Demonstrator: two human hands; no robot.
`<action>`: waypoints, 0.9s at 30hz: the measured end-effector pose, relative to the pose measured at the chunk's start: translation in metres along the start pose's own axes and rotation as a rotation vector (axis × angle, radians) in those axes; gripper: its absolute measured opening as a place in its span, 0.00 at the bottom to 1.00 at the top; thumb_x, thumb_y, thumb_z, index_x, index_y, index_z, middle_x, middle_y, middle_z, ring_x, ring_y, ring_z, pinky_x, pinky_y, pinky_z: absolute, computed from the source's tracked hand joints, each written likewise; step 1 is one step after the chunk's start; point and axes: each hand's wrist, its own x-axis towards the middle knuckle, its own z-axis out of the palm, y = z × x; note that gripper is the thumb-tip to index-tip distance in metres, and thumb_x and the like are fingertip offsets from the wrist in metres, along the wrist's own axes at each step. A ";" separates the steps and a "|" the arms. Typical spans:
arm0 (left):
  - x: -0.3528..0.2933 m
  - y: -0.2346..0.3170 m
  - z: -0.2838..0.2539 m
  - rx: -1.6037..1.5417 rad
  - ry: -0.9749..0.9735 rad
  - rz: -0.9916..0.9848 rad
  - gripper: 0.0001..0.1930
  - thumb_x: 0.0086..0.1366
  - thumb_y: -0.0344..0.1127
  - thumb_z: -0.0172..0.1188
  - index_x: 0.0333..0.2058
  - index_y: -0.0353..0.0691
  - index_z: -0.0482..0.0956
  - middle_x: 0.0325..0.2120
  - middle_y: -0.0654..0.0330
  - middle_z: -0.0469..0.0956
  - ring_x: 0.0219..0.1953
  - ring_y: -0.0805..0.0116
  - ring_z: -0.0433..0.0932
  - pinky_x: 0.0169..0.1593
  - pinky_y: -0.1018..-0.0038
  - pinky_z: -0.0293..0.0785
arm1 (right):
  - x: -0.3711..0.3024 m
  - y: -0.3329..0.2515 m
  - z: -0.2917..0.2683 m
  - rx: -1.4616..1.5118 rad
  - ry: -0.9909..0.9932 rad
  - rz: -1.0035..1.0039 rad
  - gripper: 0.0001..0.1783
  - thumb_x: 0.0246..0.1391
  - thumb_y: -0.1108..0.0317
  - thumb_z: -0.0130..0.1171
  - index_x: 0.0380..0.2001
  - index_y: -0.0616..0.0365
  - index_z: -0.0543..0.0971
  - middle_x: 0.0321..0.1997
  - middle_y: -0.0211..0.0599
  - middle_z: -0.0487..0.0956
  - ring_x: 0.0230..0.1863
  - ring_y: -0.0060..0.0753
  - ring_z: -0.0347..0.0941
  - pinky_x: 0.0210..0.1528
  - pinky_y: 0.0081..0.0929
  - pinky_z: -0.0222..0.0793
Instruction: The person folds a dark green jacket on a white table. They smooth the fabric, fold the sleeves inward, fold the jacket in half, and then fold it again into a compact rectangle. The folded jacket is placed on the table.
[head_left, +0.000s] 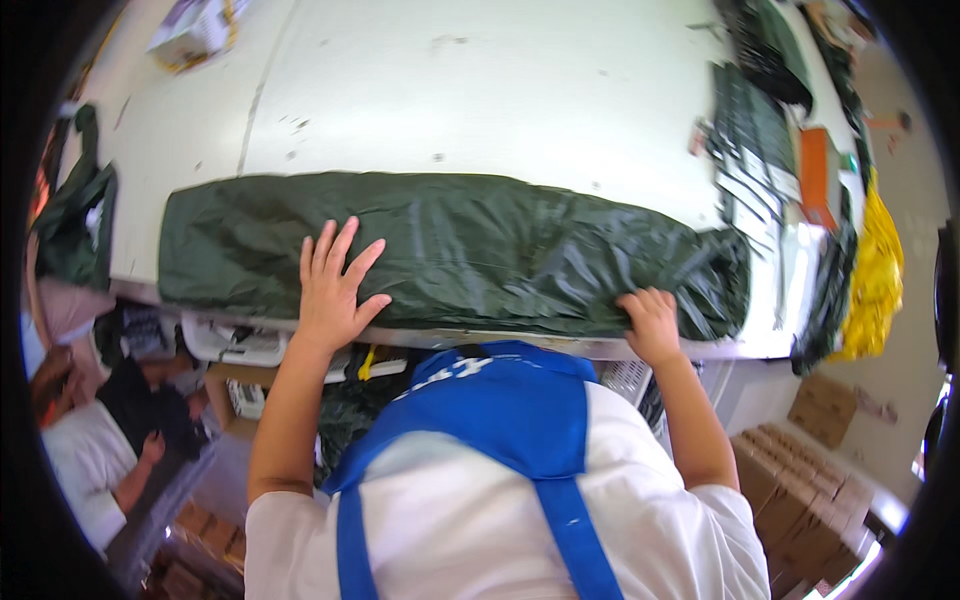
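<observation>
A long, folded piece of dark green, shiny waterproof fabric (450, 240) lies across the near edge of the white table, smooth at its left end and crumpled toward the right. My left hand (338, 285) rests flat on it left of the middle, fingers spread. At the fabric's near edge on the right, my right hand (652, 318) has its fingers curled over and closed on the cloth. The underside of that grip is hidden.
Dark green folded pieces (750, 120) with straps lie at the far right, beside an orange box (818, 178). A yellow plastic bag (872, 270) hangs off the right edge. More green fabric (85, 220) is at the left edge. Cardboard boxes (800, 490) stand lower right; another person (95, 460) sits lower left.
</observation>
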 end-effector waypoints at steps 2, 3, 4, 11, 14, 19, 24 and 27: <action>-0.005 -0.008 0.030 0.068 -0.132 -0.057 0.35 0.52 0.55 0.60 0.59 0.57 0.65 0.66 0.54 0.48 0.67 0.45 0.43 0.64 0.43 0.37 | 0.007 0.008 -0.031 0.139 -0.051 -0.051 0.21 0.34 0.75 0.60 0.38 0.52 0.75 0.38 0.37 0.73 0.46 0.44 0.68 0.52 0.38 0.60; -0.006 -0.009 0.036 0.078 -0.144 -0.063 0.35 0.51 0.54 0.61 0.59 0.56 0.65 0.66 0.55 0.48 0.67 0.46 0.43 0.64 0.43 0.36 | 0.008 0.022 -0.040 0.211 -0.022 -0.075 0.23 0.35 0.75 0.60 0.41 0.52 0.75 0.42 0.38 0.74 0.50 0.45 0.67 0.55 0.38 0.59; -0.007 -0.010 0.040 0.081 -0.124 -0.053 0.35 0.51 0.53 0.62 0.59 0.56 0.65 0.66 0.55 0.48 0.67 0.46 0.43 0.64 0.43 0.35 | 0.008 0.050 -0.045 0.141 0.144 0.030 0.25 0.35 0.76 0.59 0.43 0.52 0.74 0.44 0.39 0.74 0.51 0.46 0.66 0.56 0.39 0.59; 0.000 -0.007 0.046 0.124 -0.131 -0.020 0.36 0.50 0.51 0.64 0.59 0.56 0.65 0.66 0.54 0.48 0.67 0.46 0.43 0.64 0.43 0.37 | 0.023 0.193 -0.059 -0.199 0.177 0.265 0.21 0.34 0.85 0.50 0.36 0.54 0.73 0.42 0.43 0.73 0.50 0.51 0.66 0.52 0.39 0.62; 0.000 -0.010 0.053 0.134 -0.130 -0.026 0.36 0.49 0.52 0.64 0.59 0.56 0.64 0.66 0.54 0.48 0.67 0.45 0.44 0.64 0.43 0.38 | 0.025 0.222 -0.064 -0.069 0.195 0.230 0.12 0.34 0.83 0.51 0.27 0.58 0.66 0.30 0.44 0.68 0.39 0.54 0.67 0.39 0.38 0.62; 0.012 0.003 0.064 0.112 -0.124 -0.027 0.37 0.49 0.52 0.64 0.58 0.57 0.65 0.66 0.53 0.48 0.67 0.45 0.45 0.64 0.43 0.40 | 0.012 0.251 -0.023 -0.247 0.357 0.466 0.06 0.42 0.79 0.48 0.24 0.54 0.68 0.27 0.41 0.68 0.38 0.49 0.66 0.37 0.38 0.63; 0.011 0.002 0.063 0.105 -0.121 -0.030 0.37 0.48 0.52 0.65 0.58 0.58 0.65 0.66 0.53 0.49 0.67 0.46 0.45 0.63 0.43 0.41 | 0.015 0.221 -0.045 -0.441 0.034 0.521 0.15 0.39 0.78 0.54 0.34 0.52 0.70 0.45 0.36 0.70 0.54 0.47 0.62 0.57 0.41 0.56; 0.006 0.004 0.062 0.111 -0.108 -0.046 0.37 0.48 0.53 0.65 0.59 0.59 0.65 0.65 0.54 0.50 0.67 0.46 0.46 0.63 0.44 0.41 | 0.042 0.146 -0.070 -0.193 0.015 0.476 0.33 0.35 0.76 0.59 0.51 0.55 0.66 0.64 0.42 0.59 0.67 0.49 0.50 0.68 0.45 0.44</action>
